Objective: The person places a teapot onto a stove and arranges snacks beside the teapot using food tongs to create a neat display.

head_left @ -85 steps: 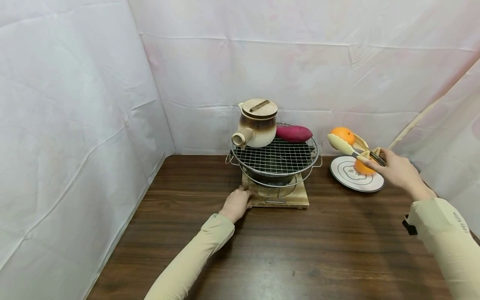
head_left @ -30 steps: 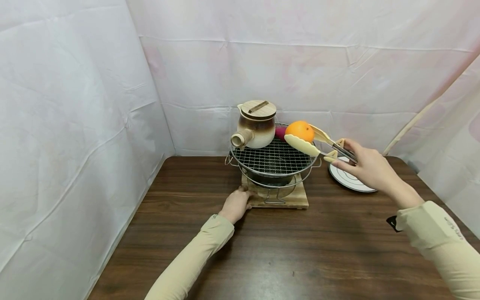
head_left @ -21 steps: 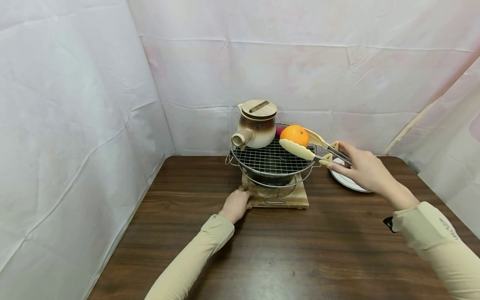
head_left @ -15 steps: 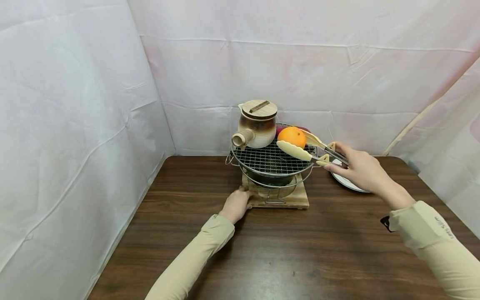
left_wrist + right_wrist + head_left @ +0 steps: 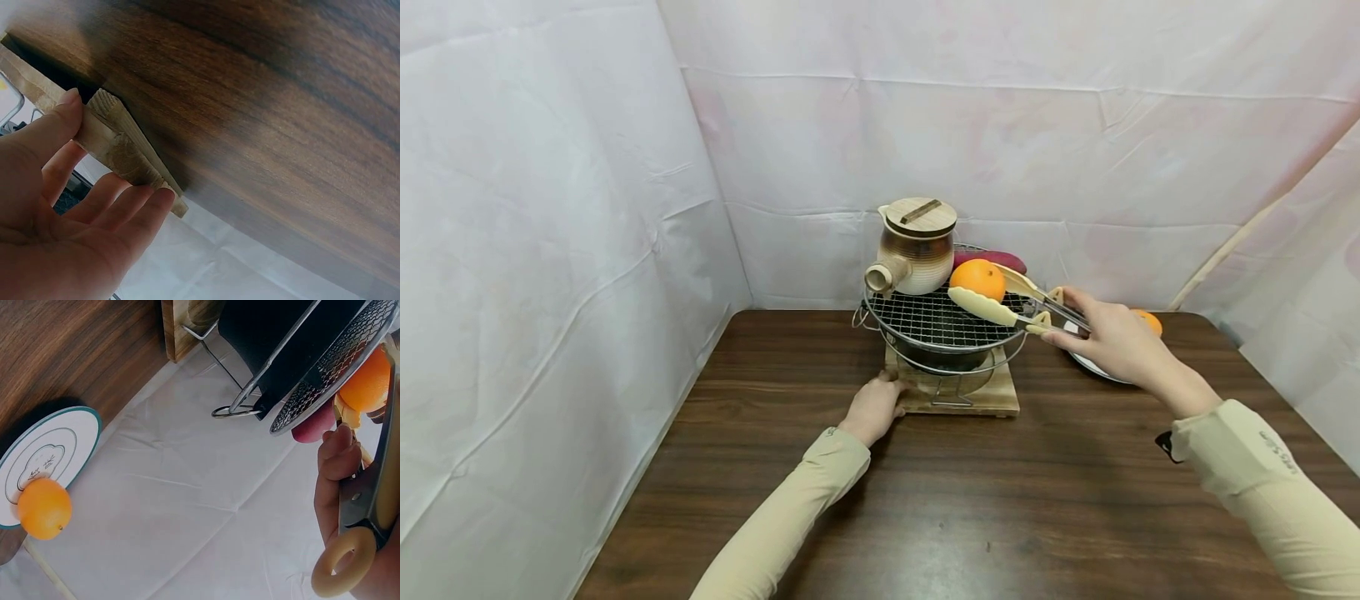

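The right hand (image 5: 1112, 342) grips yellow-tipped tongs (image 5: 981, 308), whose tips hold an orange (image 5: 977, 279) ahead and to the hand's left, over the grill mesh (image 5: 936, 325); whether the fruit touches the mesh I cannot tell. Farther from that hand, beyond the orange, lies a purple sweet potato (image 5: 1003, 260), with a lidded clay pot (image 5: 917, 250) left of it. The head view mostly hides the plate (image 5: 81, 434) behind the right hand; the right wrist view shows it with a whole second orange (image 5: 44, 509), plus the tongs' end ring (image 5: 325, 575) near the palm. The left hand (image 5: 872, 408) grasps the nearest corner of the wooden board (image 5: 992, 396) beneath the grill. Only the left wrist view reveals the thumb and fingers along its edges, and a ridged strip (image 5: 109, 106) under it.
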